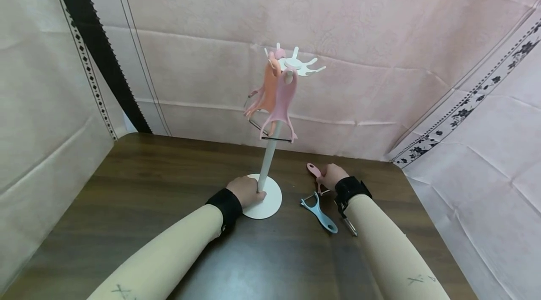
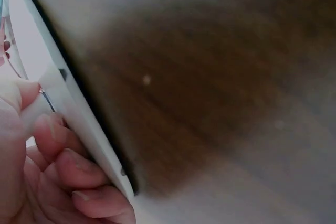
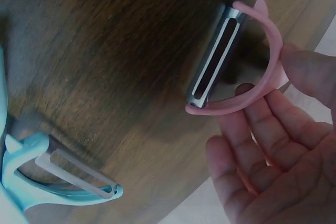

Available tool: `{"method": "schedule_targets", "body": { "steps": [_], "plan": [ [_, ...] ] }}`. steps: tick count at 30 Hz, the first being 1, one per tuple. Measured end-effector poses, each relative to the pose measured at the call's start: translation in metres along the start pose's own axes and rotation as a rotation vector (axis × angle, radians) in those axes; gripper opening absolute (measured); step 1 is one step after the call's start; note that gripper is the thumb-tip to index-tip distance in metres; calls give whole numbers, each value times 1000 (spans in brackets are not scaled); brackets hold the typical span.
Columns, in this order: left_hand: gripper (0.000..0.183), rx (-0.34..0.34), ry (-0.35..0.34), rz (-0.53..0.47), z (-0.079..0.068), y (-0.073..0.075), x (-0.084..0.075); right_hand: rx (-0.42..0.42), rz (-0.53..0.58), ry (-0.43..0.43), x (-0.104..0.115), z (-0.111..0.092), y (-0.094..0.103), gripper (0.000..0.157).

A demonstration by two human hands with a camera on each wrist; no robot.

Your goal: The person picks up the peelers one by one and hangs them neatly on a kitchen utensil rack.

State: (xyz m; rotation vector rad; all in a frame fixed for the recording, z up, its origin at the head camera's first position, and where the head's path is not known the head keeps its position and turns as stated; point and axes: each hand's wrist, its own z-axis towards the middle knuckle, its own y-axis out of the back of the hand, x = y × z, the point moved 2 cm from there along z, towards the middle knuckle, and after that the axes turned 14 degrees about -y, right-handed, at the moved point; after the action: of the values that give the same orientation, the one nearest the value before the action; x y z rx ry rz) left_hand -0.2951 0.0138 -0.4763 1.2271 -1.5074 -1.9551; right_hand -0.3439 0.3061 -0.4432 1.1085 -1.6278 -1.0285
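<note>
A white stand (image 1: pixel 268 159) with a round base and a crown of hooks is upright on the table. My left hand (image 1: pixel 246 190) grips its pole just above the base; in the left wrist view the fingers (image 2: pixel 79 169) curl beside the white base (image 2: pixel 39 40). My right hand (image 1: pixel 334 175) pinches a pink peeler (image 1: pixel 313 169) between thumb and fingers. In the right wrist view that peeler's metal blade (image 3: pixel 215 59) points away from the palm. Near the right hand lies a light blue peeler (image 1: pixel 322 215) on the tabletop.
On the stand's hooks hang a pink peeler (image 1: pixel 284 98), an orange peeler (image 1: pixel 269 86) and another pink one, partly hidden. A metallic item (image 1: pixel 351 227) lies partly under my right wrist. The wooden table (image 1: pixel 169 187) meets cloth-covered walls at its back and sides.
</note>
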Motion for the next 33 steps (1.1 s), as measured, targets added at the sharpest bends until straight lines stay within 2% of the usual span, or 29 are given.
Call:
{"method": "schedule_targets", "body": {
  "steps": [5, 10, 15, 19, 24, 33],
  "plan": [
    [36, -3, 17, -9, 0, 0, 2, 22, -2, -28, 1, 3, -2, 33],
    [33, 16, 8, -77, 0, 1, 4, 45, 12, -42, 1, 3, -2, 30],
    [29, 22, 7, -87, 0, -1, 4, 87, 41, -64, 5, -1, -1, 27],
    [27, 18, 31, -122, -2, 0, 0, 79, 44, -85, 7, -2, -1, 27],
    [26, 8, 65, -151, -5, 2, -6, 63, 60, -68, 6, 2, 0, 26],
    [23, 13, 78, -162, -12, 17, -21, 69, 122, -55, 1, -2, 8, 18]
  ]
}}
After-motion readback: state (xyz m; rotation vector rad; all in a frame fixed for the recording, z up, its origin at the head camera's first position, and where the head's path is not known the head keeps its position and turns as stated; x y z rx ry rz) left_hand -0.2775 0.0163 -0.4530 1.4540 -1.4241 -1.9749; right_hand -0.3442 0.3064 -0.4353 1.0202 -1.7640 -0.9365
